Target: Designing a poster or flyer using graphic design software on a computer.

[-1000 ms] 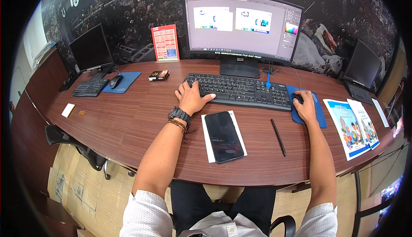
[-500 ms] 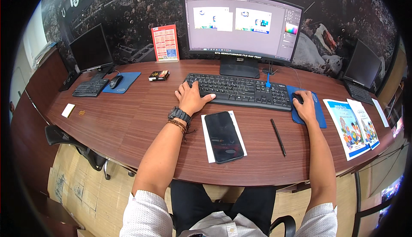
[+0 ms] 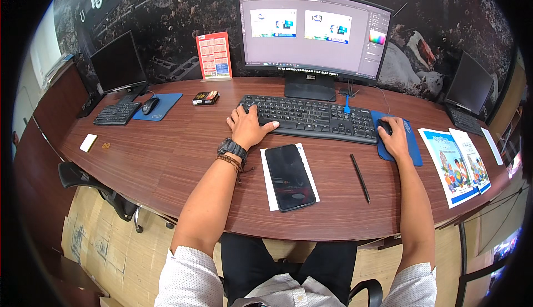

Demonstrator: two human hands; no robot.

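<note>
My left hand (image 3: 247,128) rests on the left end of a black keyboard (image 3: 316,119), fingers spread over the keys and thumb stretched to the right. A dark watch and a beaded bracelet are on that wrist. On a blue mouse pad (image 3: 412,146), my right hand (image 3: 395,139) is curled over a black computer mouse (image 3: 383,126), which it mostly hides. Behind the keyboard, a curved monitor (image 3: 311,51) displays two similar colourful layouts side by side. A black smartphone (image 3: 290,178) lies on white paper in front of the keyboard, and a black pen (image 3: 360,178) lies to its right.
Printed booklets (image 3: 455,165) lie at the right. A small dark box (image 3: 206,97) and a red-framed sign (image 3: 214,56) stand left of the monitor. Further monitors (image 3: 118,61) with keyboards occupy both ends of the curved desk. A black chair (image 3: 100,187) is below left.
On the monitor, the left layout now has a teal-blue graphic, and the pale patch at its lower right is gone. Both hands have stayed in place.
</note>
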